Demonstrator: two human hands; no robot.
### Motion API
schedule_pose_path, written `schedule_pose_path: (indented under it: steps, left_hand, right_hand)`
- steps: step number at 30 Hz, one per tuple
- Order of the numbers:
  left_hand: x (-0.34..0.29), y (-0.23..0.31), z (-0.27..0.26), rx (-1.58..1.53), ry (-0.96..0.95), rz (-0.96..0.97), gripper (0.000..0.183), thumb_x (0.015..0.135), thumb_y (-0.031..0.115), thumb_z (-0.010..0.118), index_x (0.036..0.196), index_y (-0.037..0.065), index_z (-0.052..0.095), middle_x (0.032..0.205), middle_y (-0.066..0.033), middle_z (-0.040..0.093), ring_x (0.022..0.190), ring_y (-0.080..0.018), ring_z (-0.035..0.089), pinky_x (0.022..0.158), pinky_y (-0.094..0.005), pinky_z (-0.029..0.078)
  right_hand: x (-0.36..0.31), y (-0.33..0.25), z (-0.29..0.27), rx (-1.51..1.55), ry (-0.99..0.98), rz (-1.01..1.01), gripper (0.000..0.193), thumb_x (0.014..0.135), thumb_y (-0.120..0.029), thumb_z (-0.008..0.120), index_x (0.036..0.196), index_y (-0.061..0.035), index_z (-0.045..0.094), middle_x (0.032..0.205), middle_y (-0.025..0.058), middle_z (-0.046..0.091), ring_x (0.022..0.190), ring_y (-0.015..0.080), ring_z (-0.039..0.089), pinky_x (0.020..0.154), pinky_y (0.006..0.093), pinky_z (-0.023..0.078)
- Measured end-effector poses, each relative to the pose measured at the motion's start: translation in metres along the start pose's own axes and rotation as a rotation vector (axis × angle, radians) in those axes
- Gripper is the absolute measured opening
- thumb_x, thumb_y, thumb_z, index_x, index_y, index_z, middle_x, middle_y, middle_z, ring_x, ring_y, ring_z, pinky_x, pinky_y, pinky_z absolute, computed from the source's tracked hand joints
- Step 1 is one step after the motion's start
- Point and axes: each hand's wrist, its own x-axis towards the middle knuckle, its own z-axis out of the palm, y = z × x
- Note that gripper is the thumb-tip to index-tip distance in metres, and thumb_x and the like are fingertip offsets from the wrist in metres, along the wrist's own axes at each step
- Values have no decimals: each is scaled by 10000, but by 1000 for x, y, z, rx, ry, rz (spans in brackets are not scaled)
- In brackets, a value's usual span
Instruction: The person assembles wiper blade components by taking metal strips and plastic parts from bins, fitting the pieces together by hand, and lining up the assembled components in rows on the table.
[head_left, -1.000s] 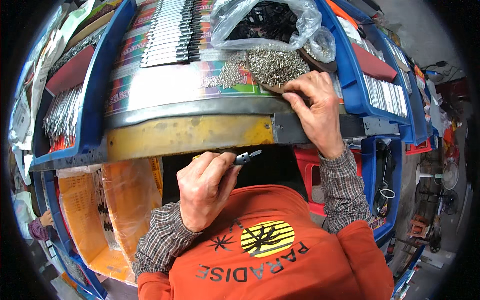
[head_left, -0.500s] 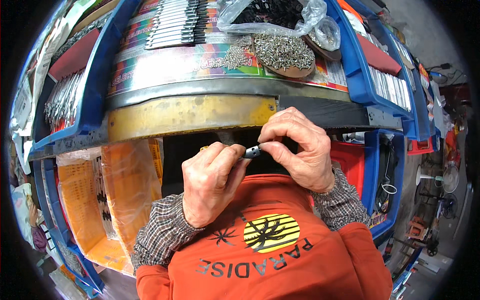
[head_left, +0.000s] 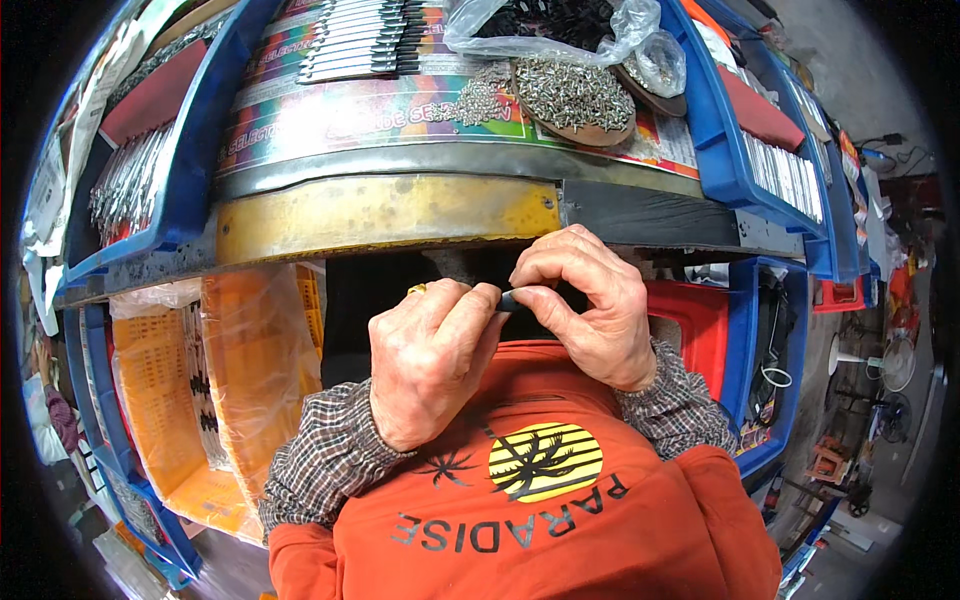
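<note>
Between my hands, just in front of the table edge, is a small dark grey piece (head_left: 508,300), mostly covered by fingers. My left hand (head_left: 430,340) pinches one end of it, a ring on one finger. The thumb and forefinger of my right hand (head_left: 590,305) close on the other end. On the table beyond lie a heap of small silver rivet-like pins (head_left: 572,95) on a brown tray and a looser scatter of tiny metal bits (head_left: 484,98) beside it. A row of slim silver-and-black metal strips (head_left: 350,45) lies farther left.
Blue bins with metal parts stand at the left (head_left: 185,170) and right (head_left: 735,160) of the table. A clear plastic bag (head_left: 470,35) holds black pieces at the back. Below the yellow table edge (head_left: 390,215) are an orange crate (head_left: 250,380) and a red bin (head_left: 705,310).
My fingers have closed further over the grey piece, whose holes showed before and are now hidden. My right hand has shifted slightly left and down.
</note>
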Motion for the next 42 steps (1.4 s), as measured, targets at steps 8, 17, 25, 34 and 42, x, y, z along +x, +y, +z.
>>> schedule_pose_path:
  steps: [8, 17, 25, 34, 42]
  left_hand:
    - [0, -7, 5, 48, 70, 80, 247, 664, 36, 725, 882, 37, 608, 688, -58, 527, 569, -217, 544, 490, -315, 446]
    - [-6, -6, 7, 82, 68, 69, 247, 668, 5, 734, 894, 26, 637, 764, -88, 620, 624, -227, 607, 543, -309, 476]
    - [1, -6, 10, 98, 113, 168, 282, 646, 12, 694, 918, 1, 623, 736, -84, 579, 586, -204, 569, 498, -302, 450]
    - [6, -3, 10, 79, 105, 126, 272, 669, -16, 711, 929, 11, 635, 767, -104, 618, 606, -228, 592, 528, -312, 467]
    - [8, -13, 15, 73, 179, 207, 322, 613, 28, 660, 930, -11, 620, 706, -70, 545, 537, -187, 534, 464, -292, 433]
  right_hand:
    - [-6, 3, 8, -242, 55, -210, 241, 670, 11, 722, 883, -14, 612, 833, 118, 605, 745, 292, 611, 658, 369, 510]
    - [-13, 8, 11, -362, 64, -347, 237, 668, -20, 706, 895, -6, 638, 861, 132, 636, 752, 285, 638, 662, 359, 548]
    - [-5, -16, 3, 613, 22, 727, 72, 889, -49, 616, 916, 18, 612, 822, 33, 613, 610, 53, 572, 517, 188, 465]
    - [-4, -13, 3, 632, -105, 796, 143, 931, -113, 567, 954, 21, 613, 676, 38, 609, 506, 57, 552, 441, 184, 429]
    - [-5, -12, 11, 659, -15, 761, 142, 930, -102, 556, 960, 31, 597, 672, 45, 599, 510, 56, 546, 442, 187, 429]
